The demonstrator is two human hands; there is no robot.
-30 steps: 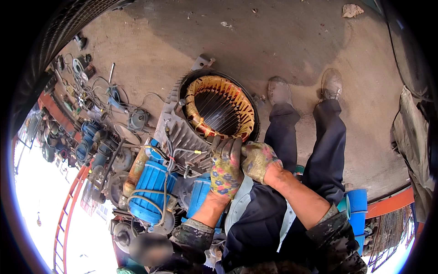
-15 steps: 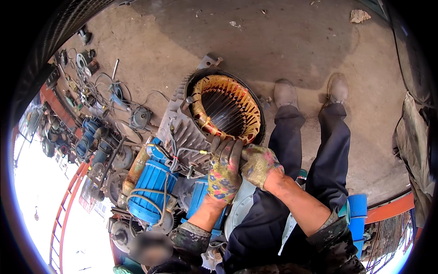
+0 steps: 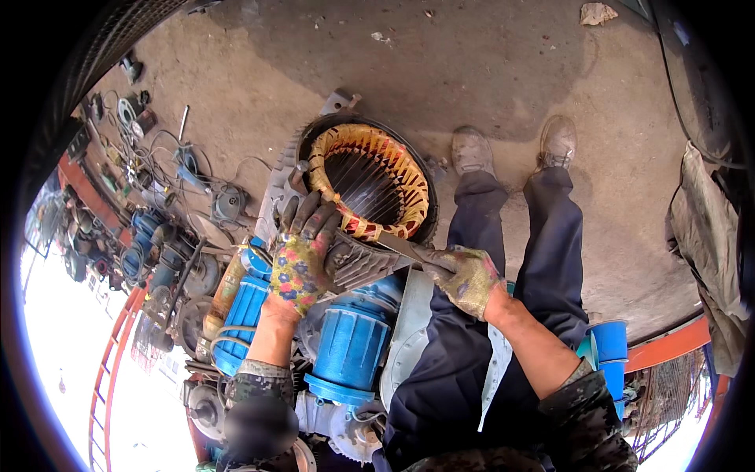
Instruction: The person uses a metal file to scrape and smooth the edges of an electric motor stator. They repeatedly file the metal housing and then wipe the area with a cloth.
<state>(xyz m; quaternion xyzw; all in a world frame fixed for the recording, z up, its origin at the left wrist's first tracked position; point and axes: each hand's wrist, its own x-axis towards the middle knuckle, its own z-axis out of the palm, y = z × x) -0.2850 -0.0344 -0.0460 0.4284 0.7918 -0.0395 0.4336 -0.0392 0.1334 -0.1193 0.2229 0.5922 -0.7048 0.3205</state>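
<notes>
A motor stator with a tan, laced winding sits in a dark, finned housing in front of me. My left hand, in a flowered glove, has its fingers spread on the housing's near-left side by the winding. My right hand, also gloved, grips a flat metal blade whose tip is at the winding's lower edge. Whether the tip touches the winding, I cannot tell.
Blue motor bodies stand below the housing. Machine parts and cables lie along the left, by an orange ladder. Blue buckets are at lower right. My legs extend to the right of the stator.
My left hand has moved left and up from beside the right hand, spreading its fingers. My right hand has shifted slightly right, and the blade it holds has come into view.
</notes>
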